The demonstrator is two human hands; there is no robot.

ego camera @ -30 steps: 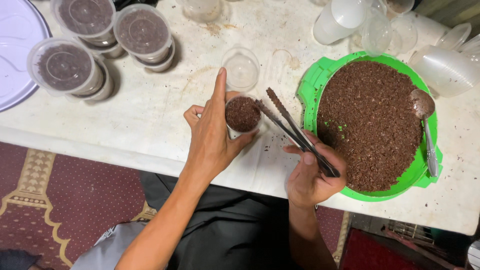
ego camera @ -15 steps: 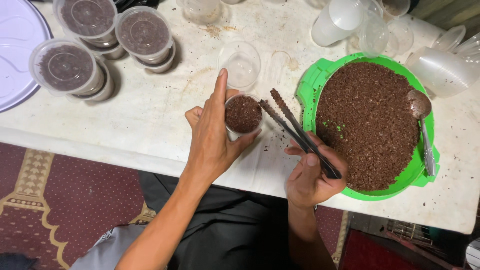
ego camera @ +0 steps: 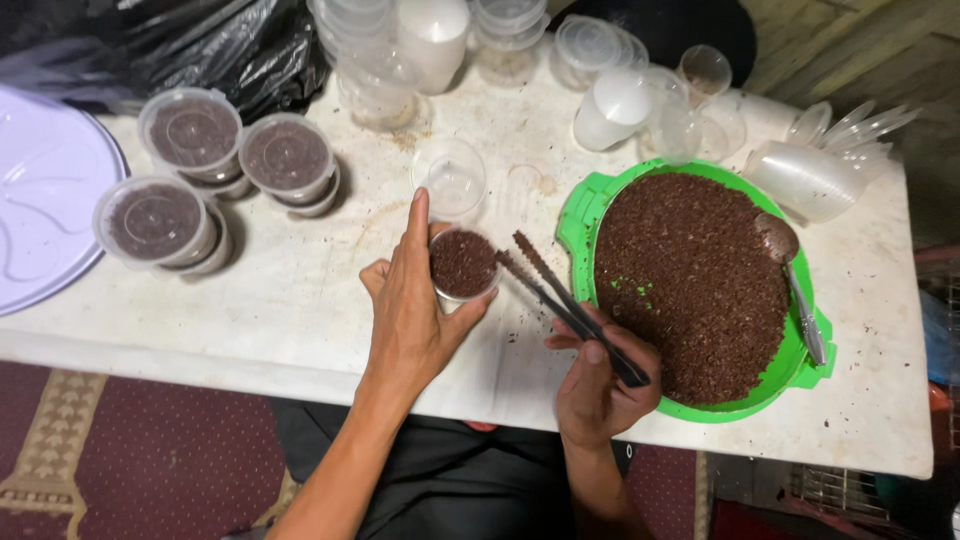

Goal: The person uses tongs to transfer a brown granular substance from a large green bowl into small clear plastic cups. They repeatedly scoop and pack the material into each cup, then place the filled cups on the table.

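Note:
My left hand [ego camera: 412,312] grips a small clear cup [ego camera: 463,265] filled with dark brown crumbly soil, held on the white table [ego camera: 280,310]. My right hand [ego camera: 598,385] holds long dark tweezers [ego camera: 570,305], their tips pointing at the cup's right rim. Just right of them sits a green round tray [ego camera: 580,215] heaped with the same brown soil. A metal spoon [ego camera: 792,285] lies on the tray's right side.
Three lidded cups of soil [ego camera: 192,135] [ego camera: 286,157] [ego camera: 157,222] stand at the left, beside a pale purple round lid [ego camera: 40,215]. An empty clear cup [ego camera: 449,177] sits behind the held one. Stacks of empty cups and lids [ego camera: 620,100] line the back; black plastic bag [ego camera: 200,45] far left.
The tweezers' tips stay near the cup's rim, shifting slightly. Both hands hold the same things; the camera view has moved a little.

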